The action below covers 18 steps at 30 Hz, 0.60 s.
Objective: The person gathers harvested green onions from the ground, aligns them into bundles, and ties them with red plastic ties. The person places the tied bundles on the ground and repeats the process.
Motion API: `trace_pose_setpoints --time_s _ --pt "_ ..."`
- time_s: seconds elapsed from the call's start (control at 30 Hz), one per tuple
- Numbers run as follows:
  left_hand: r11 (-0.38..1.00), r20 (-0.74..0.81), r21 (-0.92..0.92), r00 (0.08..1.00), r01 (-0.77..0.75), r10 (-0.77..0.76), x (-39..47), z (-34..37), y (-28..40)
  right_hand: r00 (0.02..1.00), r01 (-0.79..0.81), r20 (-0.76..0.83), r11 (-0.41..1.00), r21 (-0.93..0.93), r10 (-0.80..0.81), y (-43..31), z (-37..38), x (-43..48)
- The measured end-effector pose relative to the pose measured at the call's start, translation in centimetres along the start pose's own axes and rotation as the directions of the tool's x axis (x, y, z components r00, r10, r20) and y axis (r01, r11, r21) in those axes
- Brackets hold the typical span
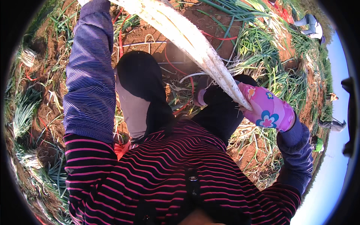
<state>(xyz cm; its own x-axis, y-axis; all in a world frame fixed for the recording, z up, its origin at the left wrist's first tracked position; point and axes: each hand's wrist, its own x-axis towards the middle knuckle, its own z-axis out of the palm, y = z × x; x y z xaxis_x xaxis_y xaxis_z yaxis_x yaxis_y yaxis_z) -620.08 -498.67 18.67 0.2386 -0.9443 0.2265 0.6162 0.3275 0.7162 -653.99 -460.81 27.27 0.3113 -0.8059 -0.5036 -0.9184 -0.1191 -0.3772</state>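
A bundle of long white Welsh onion stalks (182, 36), specked with soil, slants across the upper middle from the top edge down to my right hand. My right hand (264, 108), in a pink glove with printed flowers, is closed around its narrow lower end, the fingers mostly hidden behind the palm. Only a pale sliver of my left hand (83, 2) shows at the top edge, beside the bundle's upper end; its grip is out of sight. Beneath the stalks, a thin metal frame (144, 43) rests on the soil in front of my knees.
Green onions (258, 56) lie heaped along the right. Tied bundles, including a white-ended one (28, 57), lie on the left. Red strapping (121, 150) lies by my left thigh, with more strips around the frame. Other people, one in light clothing (312, 26), are farther off on the right.
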Motion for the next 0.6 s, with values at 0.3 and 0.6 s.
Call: trace_pose_setpoints --time_s 0.3,0.6 --pt "0.931 -0.596 0.327 0.8 0.164 0.069 -0.7 -26.0 1.3 0.92 -0.126 -0.348 0.706 -0.697 -0.179 11.0 2.8 30.0" --pt "0.84 -0.833 0.115 0.512 0.53 -0.209 -3.6 -36.2 -9.2 0.991 -0.049 -0.125 0.76 -0.648 -0.043 20.2 14.8 42.2"
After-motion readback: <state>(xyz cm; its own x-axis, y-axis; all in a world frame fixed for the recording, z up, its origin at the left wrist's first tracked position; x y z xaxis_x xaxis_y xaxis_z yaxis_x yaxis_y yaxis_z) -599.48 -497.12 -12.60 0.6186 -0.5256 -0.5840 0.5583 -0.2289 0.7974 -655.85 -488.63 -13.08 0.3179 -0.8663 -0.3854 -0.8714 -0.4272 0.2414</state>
